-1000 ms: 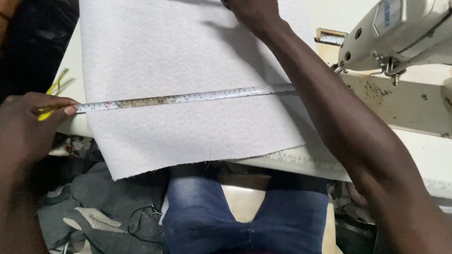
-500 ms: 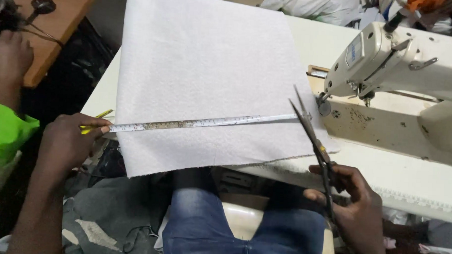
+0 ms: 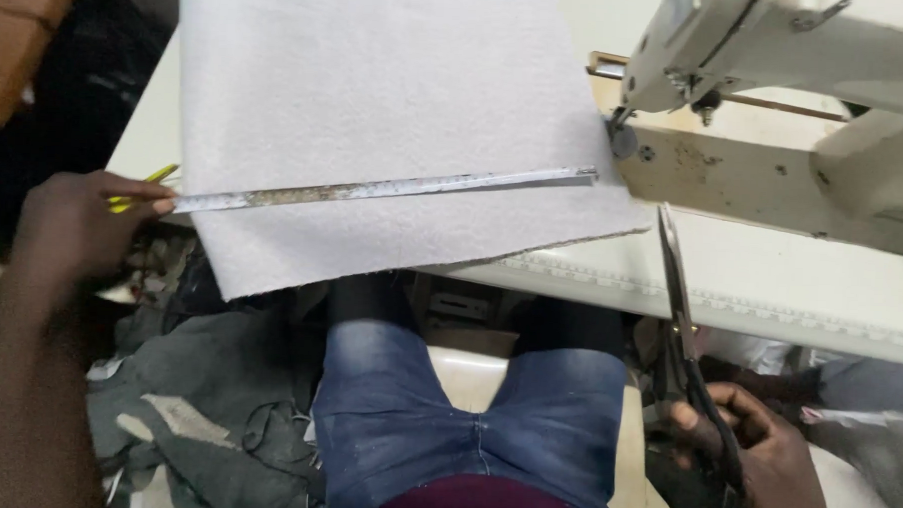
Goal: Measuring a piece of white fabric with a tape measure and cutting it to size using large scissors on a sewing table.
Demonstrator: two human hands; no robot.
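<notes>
White worktop (image 3: 771, 285) carries the cloth (image 3: 376, 131): left hand (image 3: 72, 221) pins the tape measure (image 3: 374, 189) taut, right hand (image 3: 765, 455) grips shut scissors (image 3: 684, 332), so cut straight along it

You have no labels, signs or screens before you. The only thing that might count as a package is a brown cardboard-like box (image 3: 19, 39) up at your ten o'clock, at the far left edge. It is cut off by the frame and too blurred for you to be sure what it is.
</notes>
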